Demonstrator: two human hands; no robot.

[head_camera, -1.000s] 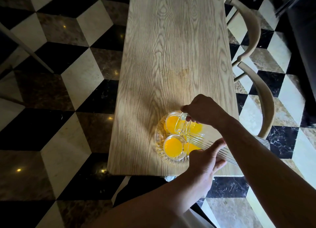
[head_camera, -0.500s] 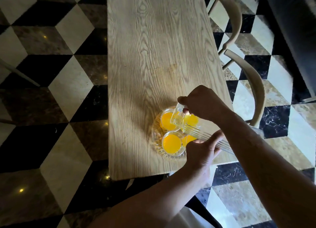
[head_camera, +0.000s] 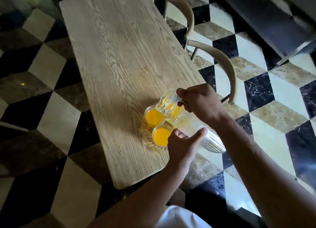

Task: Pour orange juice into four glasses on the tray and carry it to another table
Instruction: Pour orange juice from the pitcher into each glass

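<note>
A ribbed clear glass jug point(head_camera: 189, 123) lies tipped almost flat over a round glass tray point(head_camera: 154, 148) near the table's right front corner, its spout toward the far-left. My right hand point(head_camera: 200, 103) grips the jug near its top and handle. My left hand point(head_camera: 183, 144) cups the jug's body from below, thumb over its side. Two glasses of orange juice point(head_camera: 154, 116) point(head_camera: 161, 137) show on the tray's left side. More orange shows under the jug's spout point(head_camera: 168, 105); the other glasses are hidden by the jug and hands.
The long pale wooden table point(head_camera: 126, 60) runs away from me. Two curved-back chairs point(head_camera: 220, 60) stand along its right edge. The floor point(head_camera: 51, 94) is a black, white and brown cube-pattern tile. A dark cabinet point(head_camera: 266, 17) is at the far right.
The view has swung so the table now slants. The jug stays tipped over the tray in both hands, and its spout has lifted slightly toward the far glass.
</note>
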